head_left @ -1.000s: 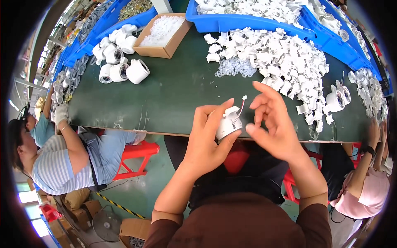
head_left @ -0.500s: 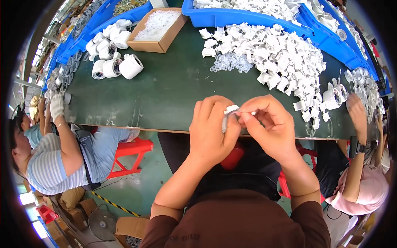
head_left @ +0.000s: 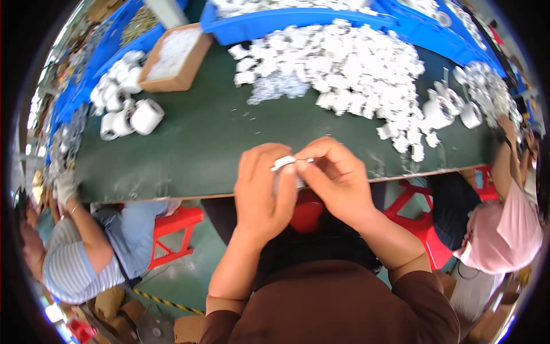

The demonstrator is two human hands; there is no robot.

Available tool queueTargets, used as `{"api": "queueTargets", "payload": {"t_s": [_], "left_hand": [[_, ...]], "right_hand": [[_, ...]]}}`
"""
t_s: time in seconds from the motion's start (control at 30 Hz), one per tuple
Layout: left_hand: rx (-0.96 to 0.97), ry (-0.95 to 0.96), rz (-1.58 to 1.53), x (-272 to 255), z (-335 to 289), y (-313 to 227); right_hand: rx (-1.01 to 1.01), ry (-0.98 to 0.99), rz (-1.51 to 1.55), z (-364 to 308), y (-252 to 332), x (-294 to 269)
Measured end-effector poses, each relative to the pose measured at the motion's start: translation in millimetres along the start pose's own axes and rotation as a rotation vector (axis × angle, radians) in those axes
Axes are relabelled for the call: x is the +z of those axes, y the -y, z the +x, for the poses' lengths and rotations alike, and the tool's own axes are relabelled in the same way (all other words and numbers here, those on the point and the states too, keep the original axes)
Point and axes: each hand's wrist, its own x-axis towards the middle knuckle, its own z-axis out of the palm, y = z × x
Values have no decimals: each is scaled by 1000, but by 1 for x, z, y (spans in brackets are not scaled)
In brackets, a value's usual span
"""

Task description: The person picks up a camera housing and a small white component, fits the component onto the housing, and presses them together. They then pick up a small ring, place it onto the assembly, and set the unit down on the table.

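Note:
Over the near edge of the green table, my two hands meet in front of me. A small white plastic part (head_left: 283, 163) is gripped between the thumb and bent fingers of my left hand (head_left: 256, 192). Close against it, my right hand (head_left: 339, 186) pinches thumb to forefinger on a thin piece with a small pale end, too small and blurred to name. Beyond the hands lies a heap of similar white plastic parts (head_left: 361, 71). A patch of small translucent rings (head_left: 279, 88) borders the heap on its left.
Blue bins (head_left: 298, 27) line the far side, beside a cardboard box (head_left: 183, 71) of small pale pieces. White cylindrical housings (head_left: 147, 116) stand left; more (head_left: 438, 113) sit right. Co-workers sit at both sides, one in a striped shirt (head_left: 74, 258), another in pink (head_left: 498, 235).
The view has shifted, so the table and bins appear displaced leftward. My hands stay together on the white part. The right co-worker's hand has moved away from the housings, farther right.

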Motion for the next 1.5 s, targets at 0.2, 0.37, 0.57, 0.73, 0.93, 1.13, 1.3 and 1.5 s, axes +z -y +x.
{"api": "queueTargets", "payload": {"t_s": [0.2, 0.37, 0.57, 0.73, 0.93, 1.13, 1.3, 1.5], "left_hand": [[-32, -46, 0, -5, -4, 3], [-24, -41, -55, -2, -3, 8], [-5, -17, 24, -4, -5, 5], [2, -25, 24, -2, -6, 5], [-13, -5, 71, -5, -6, 2], [-51, -25, -11, -13, -8, 5], [-69, -48, -69, -14, -9, 7], [-81, -33, -78, -13, -7, 4]], "right_hand": [[-423, -258, -952, -17, 30, -69], [-166, -489, -1495, -37, 47, -152], [57, -318, -1509, -16, 29, -137], [55, -343, -1529, 13, 12, -109], [16, -327, -1434, 31, 8, -102], [-151, -382, -1193, 19, 47, -128], [-291, -185, -1303, -4, 51, -101], [-343, -298, -1355, 12, 30, -82]]}}
